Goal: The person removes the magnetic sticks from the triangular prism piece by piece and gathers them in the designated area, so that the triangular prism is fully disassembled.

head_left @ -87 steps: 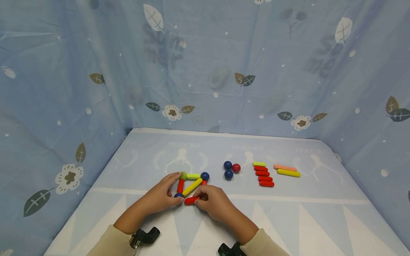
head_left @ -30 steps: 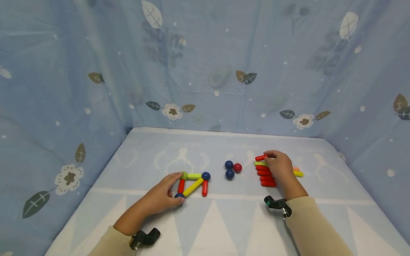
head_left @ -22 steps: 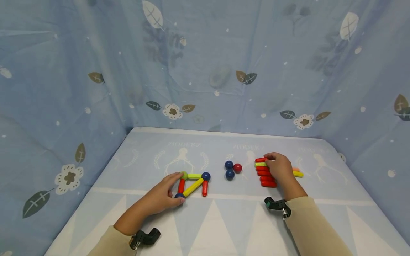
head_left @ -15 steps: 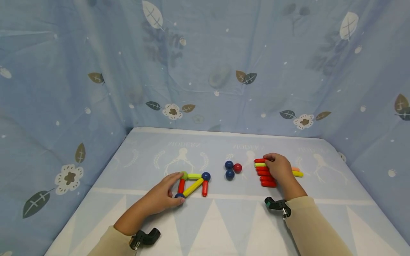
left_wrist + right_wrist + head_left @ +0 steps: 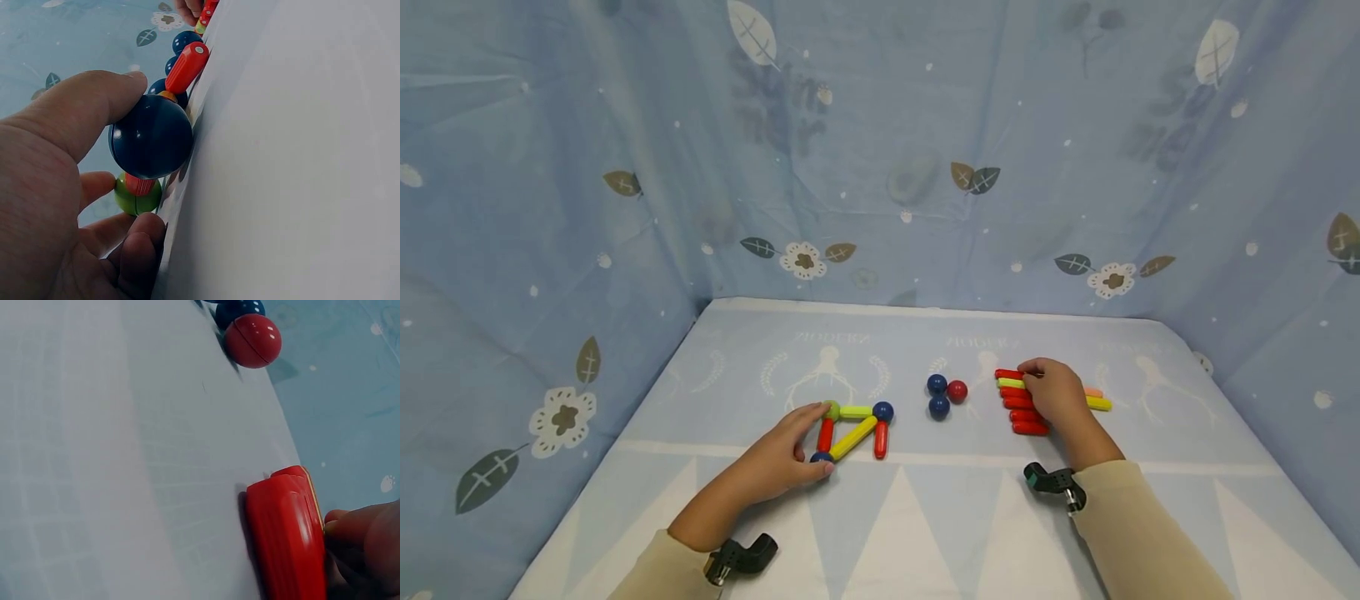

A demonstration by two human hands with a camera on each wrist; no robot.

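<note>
Shifted since the earliest frame are the right hand (image 5: 1054,396) and one red rod (image 5: 1009,374), carried from beside a triangular figure (image 5: 854,438) to the far end of a rod row. That rod is pinched by the right hand's fingertips; the figure's left side is held by the left hand (image 5: 778,454), its thumb set on a near blue ball (image 5: 151,136) and a fingertip laid against a green ball (image 5: 139,199). Between these balls a red side rod (image 5: 825,435) is fitted; the triangle is completed by a lime rod (image 5: 855,412), a far blue ball (image 5: 883,412) and a diagonal yellow rod (image 5: 848,443) (the far blue ball is also touched by a red spur (image 5: 881,440)). Beside the pinched rod, a second lime rod (image 5: 1011,383) and four red rods (image 5: 1021,403) are aligned. Two loose blue balls (image 5: 939,407) and a red ball (image 5: 957,392) are clustered between figure and row. Partly hidden by the right hand are an orange rod (image 5: 1093,392) and another yellow rod (image 5: 1099,404).
</note>
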